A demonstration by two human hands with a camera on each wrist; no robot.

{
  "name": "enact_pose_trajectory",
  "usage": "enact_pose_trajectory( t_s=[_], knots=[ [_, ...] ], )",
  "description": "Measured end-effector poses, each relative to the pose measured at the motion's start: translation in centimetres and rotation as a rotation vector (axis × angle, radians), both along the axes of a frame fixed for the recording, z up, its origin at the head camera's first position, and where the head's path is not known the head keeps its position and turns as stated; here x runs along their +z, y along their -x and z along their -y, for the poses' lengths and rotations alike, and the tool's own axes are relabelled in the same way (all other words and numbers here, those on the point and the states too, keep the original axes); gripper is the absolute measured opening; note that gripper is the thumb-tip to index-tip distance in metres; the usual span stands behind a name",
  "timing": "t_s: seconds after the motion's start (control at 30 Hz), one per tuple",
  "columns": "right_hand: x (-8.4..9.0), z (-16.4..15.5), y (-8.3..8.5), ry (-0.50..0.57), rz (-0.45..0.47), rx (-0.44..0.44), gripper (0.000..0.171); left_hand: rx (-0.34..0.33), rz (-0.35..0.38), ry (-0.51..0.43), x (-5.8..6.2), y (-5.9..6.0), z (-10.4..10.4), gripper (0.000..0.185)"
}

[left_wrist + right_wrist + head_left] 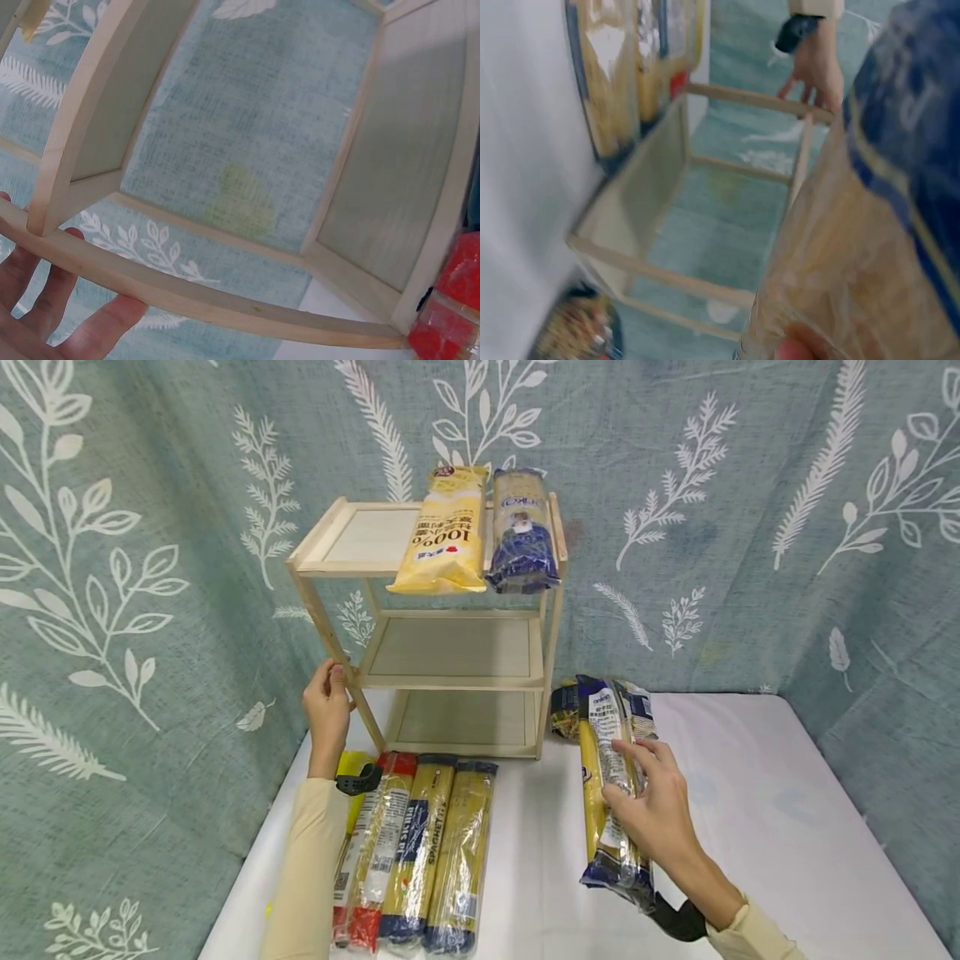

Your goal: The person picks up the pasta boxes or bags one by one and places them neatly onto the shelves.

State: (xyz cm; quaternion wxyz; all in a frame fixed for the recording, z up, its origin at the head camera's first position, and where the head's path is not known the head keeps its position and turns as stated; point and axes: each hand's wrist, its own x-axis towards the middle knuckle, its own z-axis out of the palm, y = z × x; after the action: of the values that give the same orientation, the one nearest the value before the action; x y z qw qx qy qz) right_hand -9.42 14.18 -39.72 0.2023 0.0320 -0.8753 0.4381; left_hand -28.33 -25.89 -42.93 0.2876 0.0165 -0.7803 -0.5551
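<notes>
My left hand (328, 710) grips the left front post of a three-tier wooden shelf (450, 682). In the left wrist view its fingers (105, 322) lie against that post. Right of the shelf, my right hand (663, 802) holds a clear bag of yellow pasta (602, 714) with dark blue ends, tilted above the white table. The bag fills much of the right wrist view, where a fingertip (799, 345) shows against its film. On the top tier lie a yellow pasta bag (448, 531) and a blue-ended pasta bag (522, 527), both overhanging the front edge.
Before the shelf, several long spaghetti packs lie side by side, among them a red-ended pack (386, 852), a blue-labelled pack (416, 852) and a plainer pack (461, 860). Another pasta bag (566, 714) lies behind the held one. Patterned curtains (675, 485) surround the white table (765, 810).
</notes>
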Motion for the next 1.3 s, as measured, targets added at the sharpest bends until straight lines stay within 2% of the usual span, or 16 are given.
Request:
enact_pose_trajectory(
  t_s=[0.2, 0.63, 0.77, 1.0, 1.3],
  knots=[
    [3.2, -1.1, 1.9, -0.042, -0.043, 0.010, 0.049, -0.016, 0.007, -0.007, 0.1, 0.0, 0.3, 0.045],
    [10.9, -1.6, 5.3, -0.136, -0.115, 0.084, 0.047, 0.013, 0.016, 0.007, 0.1, 0.0, 1.0, 0.046],
    [13.6, -1.5, 5.9, -0.163, -0.113, 0.092, 0.048, 0.013, 0.018, 0.005, 0.2, 0.0, 1.1, 0.045],
    [17.8, -1.6, 6.4, -0.200, -0.175, 0.093, 0.048, 0.014, 0.016, 0.002, 0.2, 0.2, 1.2, 0.047],
    [23.5, -1.5, 6.9, -0.260, -0.166, 0.035, 0.052, 0.010, 0.016, 0.009, 0.4, 0.2, 1.4, 0.046]
  ],
)
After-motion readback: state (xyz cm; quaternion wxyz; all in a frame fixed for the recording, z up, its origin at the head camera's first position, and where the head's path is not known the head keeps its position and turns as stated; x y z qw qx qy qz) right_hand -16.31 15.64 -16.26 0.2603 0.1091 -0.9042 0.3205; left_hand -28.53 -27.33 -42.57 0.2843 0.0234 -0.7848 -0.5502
